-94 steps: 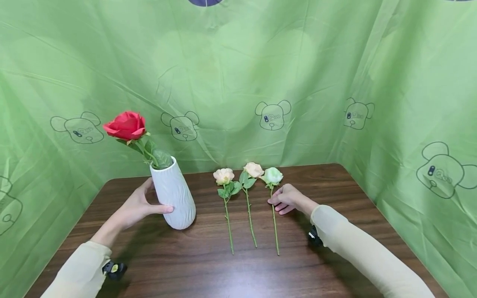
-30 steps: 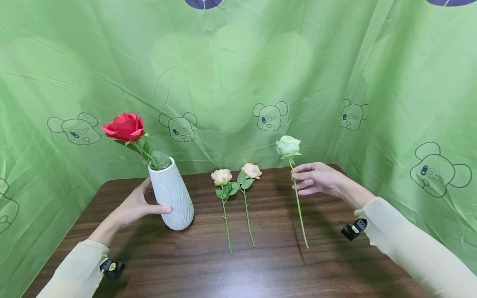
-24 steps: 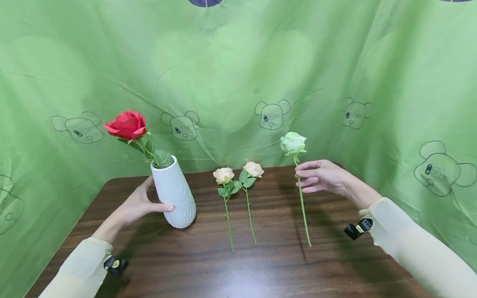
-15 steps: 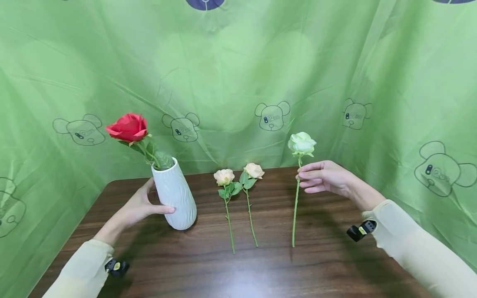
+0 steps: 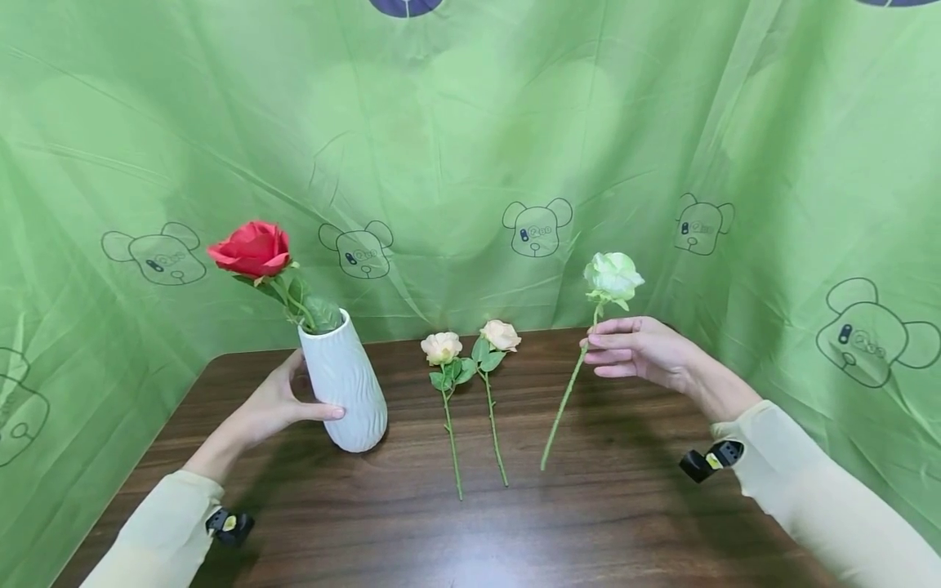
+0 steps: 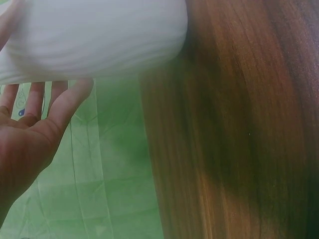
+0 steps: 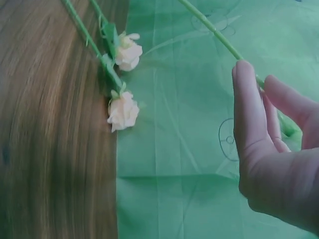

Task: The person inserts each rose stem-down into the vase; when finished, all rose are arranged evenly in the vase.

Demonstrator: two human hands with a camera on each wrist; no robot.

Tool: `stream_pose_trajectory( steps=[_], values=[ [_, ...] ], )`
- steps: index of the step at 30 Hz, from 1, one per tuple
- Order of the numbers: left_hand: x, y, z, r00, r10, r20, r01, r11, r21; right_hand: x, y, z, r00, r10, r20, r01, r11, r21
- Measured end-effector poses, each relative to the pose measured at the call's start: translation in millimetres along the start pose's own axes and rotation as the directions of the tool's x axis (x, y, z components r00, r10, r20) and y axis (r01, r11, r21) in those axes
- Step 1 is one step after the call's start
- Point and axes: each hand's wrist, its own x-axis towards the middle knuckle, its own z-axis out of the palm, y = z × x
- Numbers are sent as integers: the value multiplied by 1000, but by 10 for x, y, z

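Hanging round brown table: green cloth, lettering unclear | hands: left gripping vase, right pinching green rose

Creased green cloth hangs behind and along both sides of the brown wood surface — outlined bear heads dot the cloth, and two purple shapes are cut off at the head view's top.

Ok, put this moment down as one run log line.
left hand: holds vase, red rose inside | right hand: pinches green rose | table: two peach roses
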Motion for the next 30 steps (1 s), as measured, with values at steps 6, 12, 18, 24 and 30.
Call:
stream_pose_trajectory(
  steps=[6, 12, 18, 24, 30],
  values=[
    [9, -12, -3, 1000, 0, 1, 0, 1000, 12, -29, -13, 76, 995, -91, 50, 81, 980, 180],
    [13, 9, -13, 1000, 0, 0, 0, 1000, 31, -70, -54, 137, 975, -199, 103, 156, 932, 327],
    [14, 6, -12, 1000, -1, 1, 1, 1000, 21, -75, -84, 203, 973, -210, 98, 161, 917, 365],
    [5, 1, -12, 1000, -5, 3, 5, 999, 33, -58, -137, 260, 974, -211, 82, 169, 920, 352],
    [-2, 8, -9, 1000, -8, 0, 8, 999, 32, -27, -221, 348, 966, -241, 98, 188, 908, 374]
  ],
)
